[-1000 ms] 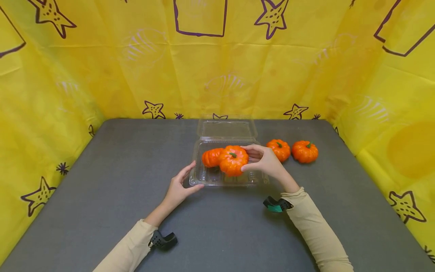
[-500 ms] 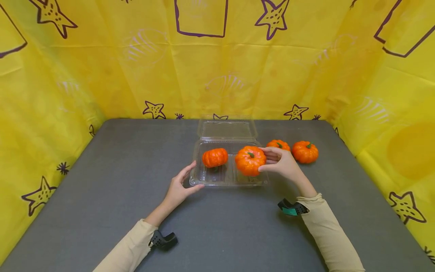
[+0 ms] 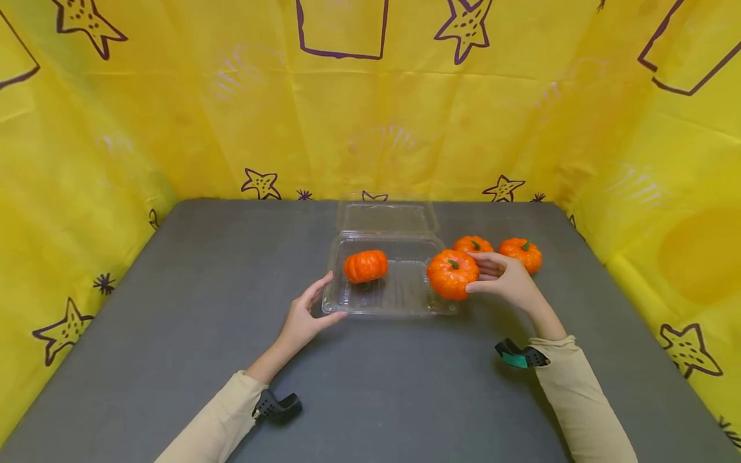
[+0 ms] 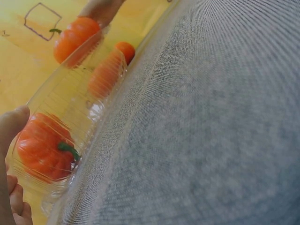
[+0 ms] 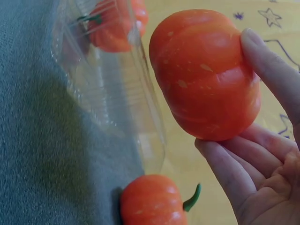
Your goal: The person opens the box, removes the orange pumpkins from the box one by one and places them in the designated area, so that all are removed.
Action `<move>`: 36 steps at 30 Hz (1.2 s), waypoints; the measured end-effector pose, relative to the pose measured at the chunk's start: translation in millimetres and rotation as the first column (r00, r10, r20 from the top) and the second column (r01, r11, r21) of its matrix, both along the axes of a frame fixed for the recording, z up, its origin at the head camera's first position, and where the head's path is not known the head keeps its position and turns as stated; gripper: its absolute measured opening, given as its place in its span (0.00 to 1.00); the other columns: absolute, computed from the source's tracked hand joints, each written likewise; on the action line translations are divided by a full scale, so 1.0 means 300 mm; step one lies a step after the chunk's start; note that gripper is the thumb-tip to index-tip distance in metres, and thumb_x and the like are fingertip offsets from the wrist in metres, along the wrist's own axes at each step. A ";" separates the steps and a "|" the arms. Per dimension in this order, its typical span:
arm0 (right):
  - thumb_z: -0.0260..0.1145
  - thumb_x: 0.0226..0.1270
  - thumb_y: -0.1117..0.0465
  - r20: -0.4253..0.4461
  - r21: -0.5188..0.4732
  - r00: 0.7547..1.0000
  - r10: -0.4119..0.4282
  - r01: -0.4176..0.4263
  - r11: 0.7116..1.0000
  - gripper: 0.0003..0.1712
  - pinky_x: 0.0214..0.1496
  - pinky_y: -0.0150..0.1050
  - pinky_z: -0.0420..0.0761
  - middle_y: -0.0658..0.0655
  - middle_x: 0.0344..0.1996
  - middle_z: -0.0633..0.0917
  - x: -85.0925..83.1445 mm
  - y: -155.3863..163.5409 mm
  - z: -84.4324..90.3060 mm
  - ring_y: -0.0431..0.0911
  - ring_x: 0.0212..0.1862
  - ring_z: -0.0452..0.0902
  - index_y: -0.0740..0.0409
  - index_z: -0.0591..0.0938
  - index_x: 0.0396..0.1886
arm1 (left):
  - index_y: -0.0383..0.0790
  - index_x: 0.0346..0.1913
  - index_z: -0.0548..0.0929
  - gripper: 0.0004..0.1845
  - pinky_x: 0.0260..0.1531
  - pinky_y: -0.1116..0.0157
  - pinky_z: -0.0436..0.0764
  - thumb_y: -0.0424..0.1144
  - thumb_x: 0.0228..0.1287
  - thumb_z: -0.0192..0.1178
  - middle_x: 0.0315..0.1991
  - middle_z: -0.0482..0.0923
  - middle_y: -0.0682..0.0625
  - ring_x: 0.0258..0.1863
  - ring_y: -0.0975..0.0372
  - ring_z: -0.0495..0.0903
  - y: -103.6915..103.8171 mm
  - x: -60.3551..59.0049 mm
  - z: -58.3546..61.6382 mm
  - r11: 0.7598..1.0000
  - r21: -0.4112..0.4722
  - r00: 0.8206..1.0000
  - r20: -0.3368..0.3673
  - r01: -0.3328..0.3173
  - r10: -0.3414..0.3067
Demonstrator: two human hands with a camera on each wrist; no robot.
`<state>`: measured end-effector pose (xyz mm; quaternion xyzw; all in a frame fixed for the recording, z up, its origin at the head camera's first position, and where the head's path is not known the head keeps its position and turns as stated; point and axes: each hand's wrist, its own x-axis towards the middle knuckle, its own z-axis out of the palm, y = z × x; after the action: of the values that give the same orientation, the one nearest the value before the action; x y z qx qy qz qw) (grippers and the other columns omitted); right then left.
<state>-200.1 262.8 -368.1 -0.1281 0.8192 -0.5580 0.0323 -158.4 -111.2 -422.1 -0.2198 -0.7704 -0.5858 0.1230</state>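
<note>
My right hand (image 3: pixel 506 281) holds a small orange toy pumpkin (image 3: pixel 453 274) between thumb and fingers, raised at the right end of a clear plastic clamshell container (image 3: pixel 405 302). Its underside and side face the camera in the right wrist view, apart from the container wall. Inside the container's left half, another orange pumpkin (image 3: pixel 366 266) lies tipped on its side, its green stem (image 4: pixel 69 150) showing in the left wrist view. My left hand (image 3: pixel 301 321) holds the container's front left corner, thumb at the front edge and fingers along the left side.
Two more pumpkins stand on the grey table (image 3: pixel 231 257) right of the container: one (image 3: pixel 473 245) partly behind the held pumpkin, the other (image 3: pixel 523 253) farther right. The container's lid (image 3: pixel 386 217) is folded back, toward the yellow patterned cloth (image 3: pixel 370 128).
My right hand has carried the pumpkin rightward, from over the middle of the container to its right end, uncovering the pumpkin inside. The left hand and container have stayed put.
</note>
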 end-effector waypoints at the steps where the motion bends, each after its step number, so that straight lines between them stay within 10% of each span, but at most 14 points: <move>1: 0.73 0.44 0.67 -0.002 0.007 1.000 0.005 -0.005 1.000 0.35 0.44 0.32 0.75 0.69 0.49 0.75 -0.003 0.002 -0.003 0.39 0.43 0.76 0.73 0.71 0.54 | 0.22 0.57 0.66 0.36 0.55 0.53 0.61 0.23 0.40 0.69 0.58 0.64 0.34 0.59 0.48 0.62 -0.002 0.000 0.003 1.000 -0.002 1.000 -0.001 -0.003 0.003; 13: 0.72 0.47 0.65 0.021 0.115 0.999 0.042 -0.044 0.992 0.33 0.45 0.32 0.75 0.69 0.48 0.75 -0.021 0.050 0.016 0.51 0.48 0.74 0.73 0.71 0.53 | 0.21 0.57 0.66 0.36 0.55 0.53 0.60 0.23 0.41 0.69 0.58 0.64 0.33 0.59 0.48 0.62 -0.013 0.006 0.009 1.000 -0.005 1.000 0.001 -0.009 0.009; 25: 0.73 0.46 0.67 0.023 0.165 0.997 0.073 -0.076 0.983 0.28 0.42 0.30 0.76 0.69 0.46 0.76 -0.021 0.159 -0.008 0.34 0.41 0.75 0.74 0.72 0.46 | 0.22 0.57 0.66 0.36 0.56 0.54 0.60 0.23 0.41 0.69 0.59 0.63 0.34 0.59 0.48 0.62 0.000 0.000 0.000 1.000 -0.002 1.000 0.006 0.009 -0.009; 36: 0.73 0.46 0.64 0.113 0.253 0.990 0.090 -0.116 0.961 0.29 0.48 0.39 0.74 0.68 0.45 0.76 -0.040 0.204 -0.030 0.57 0.48 0.72 0.74 0.72 0.46 | 0.22 0.57 0.66 0.36 0.55 0.51 0.60 0.24 0.41 0.69 0.59 0.64 0.35 0.59 0.49 0.62 0.004 -0.002 0.003 1.000 -0.008 1.000 0.009 -0.008 0.008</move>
<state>-212.1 324.1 -377.0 -0.1370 0.8745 -0.4498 0.1189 -159.0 -110.1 -421.1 -0.2145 -0.7741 -0.5832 0.1207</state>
